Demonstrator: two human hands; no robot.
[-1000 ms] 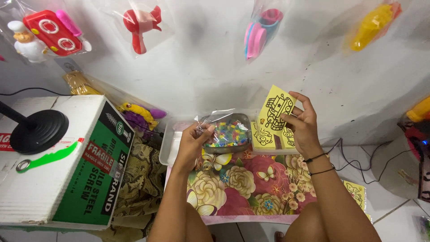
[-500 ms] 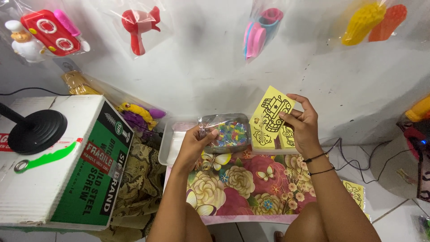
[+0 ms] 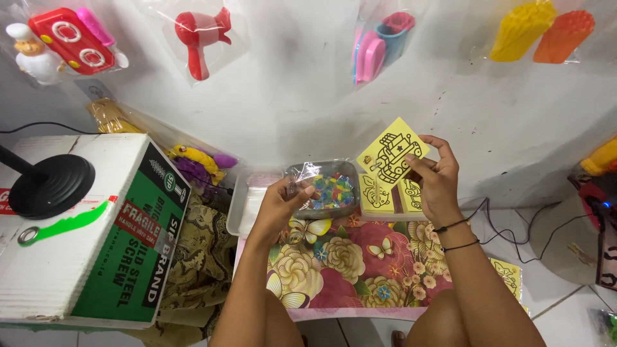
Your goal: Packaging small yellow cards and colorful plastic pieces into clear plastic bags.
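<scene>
The big white and green cardboard box [image 3: 83, 231] sits at your left, off the tabletop, with a black round stand base [image 3: 48, 186] on its top. In front of you is the small tabletop with the flowery cloth [image 3: 347, 270], low and close to your knees, so both arms can rest over it.

At the far edge of the tabletop stands a clear plastic tray of little colourful beads [image 3: 331, 191], with a crinkly clear wrap over it. Your left hand [image 3: 279, 209] sits at the tray's near left corner, its fingers pinched on the wrap. It looks like you hold it there to keep the tray steady.

Just right of the tray, at the far right corner, lie more yellow picture cards [image 3: 379, 196] in a flat pile, near enough to grab.

Your right hand [image 3: 437, 183] is closed on one yellow square card with a black line drawing [image 3: 393, 153]. You hold it by its lower corner, tipped up above the pile, so the drawing faces you.
</scene>
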